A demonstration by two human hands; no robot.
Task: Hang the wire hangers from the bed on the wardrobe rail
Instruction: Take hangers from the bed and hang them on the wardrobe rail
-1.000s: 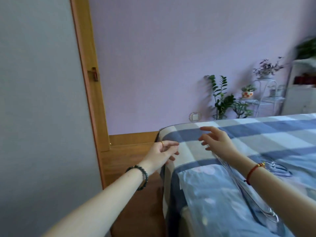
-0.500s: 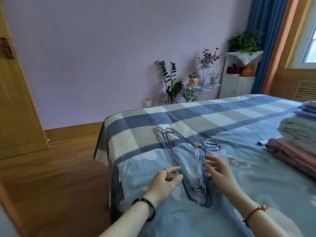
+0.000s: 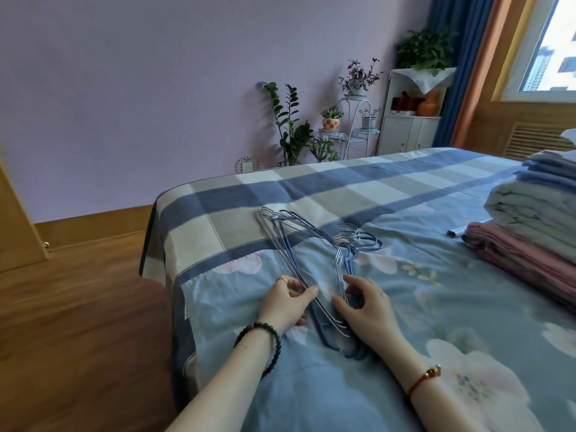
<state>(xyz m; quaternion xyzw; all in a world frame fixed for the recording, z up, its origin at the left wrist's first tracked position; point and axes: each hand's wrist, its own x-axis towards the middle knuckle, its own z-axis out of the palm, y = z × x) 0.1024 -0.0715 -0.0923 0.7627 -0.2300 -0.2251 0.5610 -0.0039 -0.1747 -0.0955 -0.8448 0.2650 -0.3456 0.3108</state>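
The bed (image 3: 311, 188) takes up most of the view. Its cover is grey, white and blue check at the foot end and pale blue with flowers nearer the person. A wooden floor (image 3: 78, 291) runs along its left side up to a lilac wall. On the right of the bed is a stack of folded bedding (image 3: 536, 213), with pale layers over a pink one at the bottom. Against the far wall are a white cabinet (image 3: 405, 132), a blue curtain (image 3: 452, 57), a white metal plant stand (image 3: 358, 126) and several potted plants.

The wire hangers (image 3: 291, 260) lie flat on the bed in one overlapped bundle of silver and blue wires. Their hooks point right, towards the bedding. The wires cross so closely that their number cannot be told for sure. The bundle's near end lies between the two hands.

The left hand (image 3: 285, 302) pinches the long straight side of the bundle between thumb and forefinger. The right hand (image 3: 364, 307) is just beside it, its thumb and curled fingers closed on the sloping wires of the opposite side. Both hands rest low on the cover, and the far end of the bundle lies on the check.

A dark beaded bracelet (image 3: 265, 341) circles the left wrist and a red cord bracelet (image 3: 427, 377) the right. A thin ring (image 3: 283, 280) sits on a left finger.
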